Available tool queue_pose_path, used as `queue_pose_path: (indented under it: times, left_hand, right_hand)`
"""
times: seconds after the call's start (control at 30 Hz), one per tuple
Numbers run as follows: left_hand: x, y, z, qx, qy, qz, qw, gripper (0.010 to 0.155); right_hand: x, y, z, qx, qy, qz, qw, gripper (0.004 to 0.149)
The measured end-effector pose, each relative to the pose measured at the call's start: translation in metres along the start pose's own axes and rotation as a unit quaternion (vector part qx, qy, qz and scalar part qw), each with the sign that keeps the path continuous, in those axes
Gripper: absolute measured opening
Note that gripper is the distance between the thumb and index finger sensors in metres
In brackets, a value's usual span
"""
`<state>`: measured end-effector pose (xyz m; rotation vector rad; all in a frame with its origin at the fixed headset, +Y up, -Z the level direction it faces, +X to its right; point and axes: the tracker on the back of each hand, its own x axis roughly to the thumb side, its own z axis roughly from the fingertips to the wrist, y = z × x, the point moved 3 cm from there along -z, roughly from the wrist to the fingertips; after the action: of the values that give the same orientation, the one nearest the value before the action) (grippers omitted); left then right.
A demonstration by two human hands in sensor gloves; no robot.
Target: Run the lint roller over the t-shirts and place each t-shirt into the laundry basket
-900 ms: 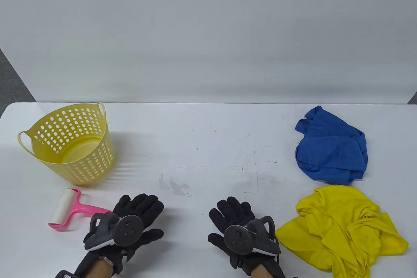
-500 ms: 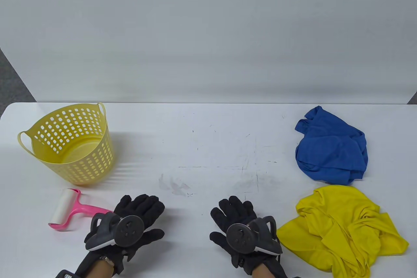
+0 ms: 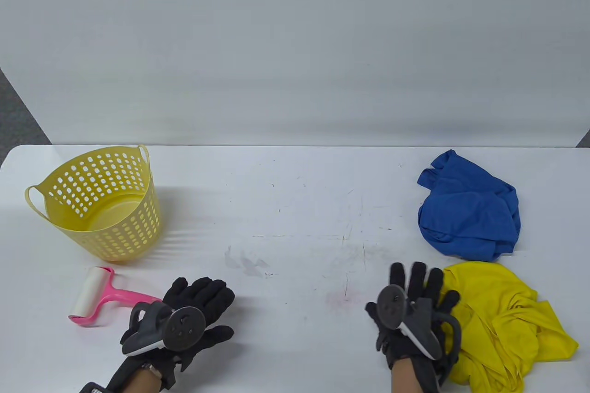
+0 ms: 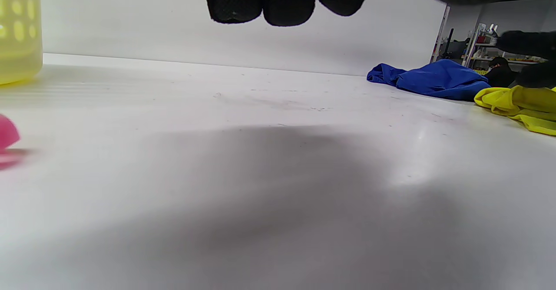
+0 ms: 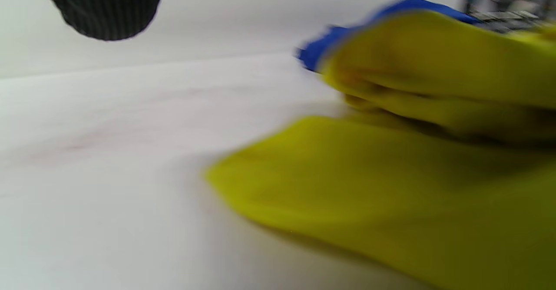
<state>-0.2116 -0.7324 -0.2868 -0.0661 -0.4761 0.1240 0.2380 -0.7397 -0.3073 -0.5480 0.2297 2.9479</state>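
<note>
Starting at the left of the white worktop (image 3: 295, 190), we see the yellow laundry basket (image 3: 99, 202) standing upright with nothing in it. Just in front of it lies the lint roller (image 3: 99, 296), white roll to the left, pink handle pointing right toward our left hand (image 3: 189, 314). That hand rests palm down on the worktop, its grip relaxed and flat, fingers together, holding nothing. Across a bare scuffed stretch is our right hand (image 3: 412, 307), fingers straight and spread, reaching over the left edge of the crumpled yellow t-shirt (image 3: 502, 328); we cannot tell whether the fingers touch the cloth. Behind the yellow one, at the far right, lies the bunched blue t-shirt (image 3: 470, 208), the two just beside each other.
</note>
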Motion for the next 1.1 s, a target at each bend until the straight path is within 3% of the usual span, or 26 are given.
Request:
queue_pose_path:
  times: [0.17,0.23,0.27,0.37,0.47,0.6,0.73,0.83,0.93,1.1]
  left_hand:
    - [0.001,-0.002,0.000,-0.008,0.004,0.000,1.000,0.074]
    - [0.000,-0.003,0.000,-0.010,0.005,-0.002,1.000,0.074]
    - [0.000,-0.003,0.000,-0.011,0.006,-0.002,1.000,0.074]
    - [-0.003,-0.001,0.000,-0.008,0.012,0.000,1.000,0.073]
    - [-0.005,0.001,0.001,-0.003,0.015,0.010,1.000,0.072]
    - [-0.006,0.005,0.004,0.006,0.012,0.005,1.000,0.072]
    - [-0.005,0.010,0.005,0.017,0.011,0.016,1.000,0.071]
    - [0.001,0.013,0.006,0.027,0.000,0.019,0.999,0.072]
    - [0.012,0.017,0.008,0.039,-0.014,0.032,0.999,0.072]
    - [0.032,0.024,0.009,0.055,-0.032,0.142,0.988,0.086]
  right_hand:
    - [-0.080,0.026,-0.015,0.068,0.155,-0.128,0.977,0.101]
    - [-0.086,0.039,-0.020,0.109,0.164,-0.141,0.970,0.095]
    - [-0.085,0.036,-0.022,0.100,0.163,-0.126,0.973,0.090]
    - [-0.077,0.018,-0.023,-0.040,0.164,-0.033,0.985,0.063]
    - [-0.071,0.007,-0.020,-0.095,0.153,0.001,0.984,0.046]
    - [-0.060,-0.010,-0.010,-0.161,0.096,-0.104,0.977,0.043]
    - [-0.025,-0.037,0.009,-0.210,-0.040,-0.239,0.947,0.044]
    - [0.010,-0.036,0.025,-0.175,-0.129,-0.335,0.917,0.045]
    - [0.056,-0.018,0.037,-0.065,-0.198,-0.458,0.864,0.046]
    - [0.121,0.008,0.062,0.059,-0.274,-0.524,0.804,0.047]
